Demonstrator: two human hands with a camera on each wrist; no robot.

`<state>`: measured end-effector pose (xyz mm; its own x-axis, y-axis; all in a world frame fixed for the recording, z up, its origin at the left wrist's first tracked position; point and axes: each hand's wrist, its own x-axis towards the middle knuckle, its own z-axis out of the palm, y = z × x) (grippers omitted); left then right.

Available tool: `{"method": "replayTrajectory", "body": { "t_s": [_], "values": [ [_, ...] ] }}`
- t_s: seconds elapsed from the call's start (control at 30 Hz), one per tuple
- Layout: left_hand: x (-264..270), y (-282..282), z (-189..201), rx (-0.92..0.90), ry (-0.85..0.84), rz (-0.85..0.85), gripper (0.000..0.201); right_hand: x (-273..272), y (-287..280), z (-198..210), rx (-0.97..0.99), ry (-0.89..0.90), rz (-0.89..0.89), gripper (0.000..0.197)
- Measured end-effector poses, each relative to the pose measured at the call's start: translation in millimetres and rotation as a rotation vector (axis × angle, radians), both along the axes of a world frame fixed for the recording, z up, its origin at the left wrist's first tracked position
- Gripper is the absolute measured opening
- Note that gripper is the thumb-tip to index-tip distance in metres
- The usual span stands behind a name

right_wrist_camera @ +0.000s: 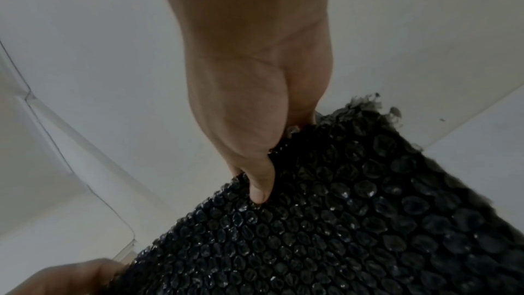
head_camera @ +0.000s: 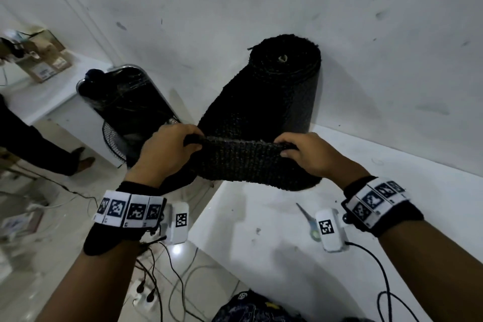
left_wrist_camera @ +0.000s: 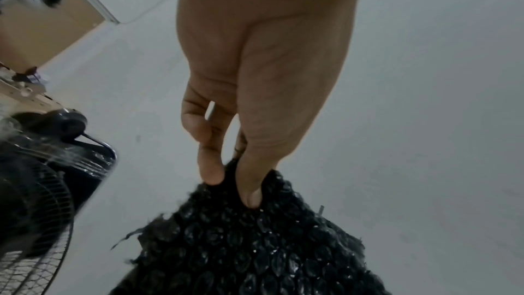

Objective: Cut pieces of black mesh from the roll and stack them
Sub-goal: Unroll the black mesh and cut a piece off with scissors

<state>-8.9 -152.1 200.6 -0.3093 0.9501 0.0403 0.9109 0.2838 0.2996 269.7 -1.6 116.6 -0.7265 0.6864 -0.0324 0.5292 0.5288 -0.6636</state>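
Both hands pinched the top edge of a black mesh piece (head_camera: 243,162), its long axis running left to right: left hand (head_camera: 167,149), right hand (head_camera: 308,154). Bubbly, glossy texture. The roll (head_camera: 274,91) stood upright on the white bench (head_camera: 287,230), behind.

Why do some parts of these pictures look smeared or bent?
Head view: wide lens bows the table edge; floor at left blurs. Left wrist view: the fan smears, while the mesh glints sharply. Right wrist view: dim, with the palm soft and the left hand blurred.
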Motion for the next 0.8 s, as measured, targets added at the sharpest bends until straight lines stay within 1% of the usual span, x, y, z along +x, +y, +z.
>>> {"method": "replayTrajectory", "body": {
  "t_s": [0.07,0.1,0.17,0.2,0.23,0.27,0.3,0.33,0.37,0.43,0.5,0.6,0.63,0.7,0.73,0.8],
  "values": [
    [3,-4,-4,0.012,0.029,0.052,0.033,2,-1,-2,-0.027,-0.007,-0.012,0.027],
    [11,-5,-7,0.015,0.054,0.076,0.039,2,-3,-2,-0.035,-0.002,-0.006,0.026],
    [30,-4,-12,0.019,0.079,0.102,0.058,-3,-8,0,-0.026,0.008,0.022,0.024],
    [40,-1,-13,0.024,0.057,0.073,0.067,-6,-10,2,-0.023,0.01,0.034,0.024],
    [50,2,-15,0.018,0.012,-0.004,0.073,-9,-13,2,-0.031,0.014,0.041,0.024],
    [60,5,-18,-0.015,-0.042,-0.113,0.075,-12,-16,3,-0.045,0.029,0.046,0.024],
    [69,9,-23,-0.077,-0.087,-0.214,0.073,-14,-19,3,-0.064,0.048,0.052,0.025],
    [78,13,-27,-0.15,-0.107,-0.277,0.069,-15,-22,3,-0.077,0.064,0.059,0.025],
    [85,15,-33,-0.202,-0.103,-0.294,0.063,-17,-24,3,-0.083,0.075,0.066,0.025],
    [90,19,-44,-0.212,-0.064,-0.255,0.046,-15,-28,2,-0.077,0.09,0.061,0.024],
    [86,19,-50,-0.184,-0.018,-0.216,0.031,-5,-30,-6,-0.05,0.076,0.005,0.027],
    [78,11,-57,-0.188,0.031,-0.202,0.027,29,-28,-39,-0.053,0.047,-0.185,0.041],
    [76,8,-60,-0.194,0.047,-0.201,0.027,42,-29,-54,-0.078,0.026,-0.259,0.042],
    [74,1,-66,-0.213,0.064,-0.187,0.025,66,-34,-81,-0.168,-0.014,-0.372,0.033],
    [74,-2,-68,-0.219,0.062,-0.174,0.023,76,-39,-94,-0.218,-0.061,-0.397,0.027],
    [76,-6,-74,-0.216,0.053,-0.165,0.022,90,-50,-119,-0.327,-0.228,-0.378,0.021]
  ]
}}
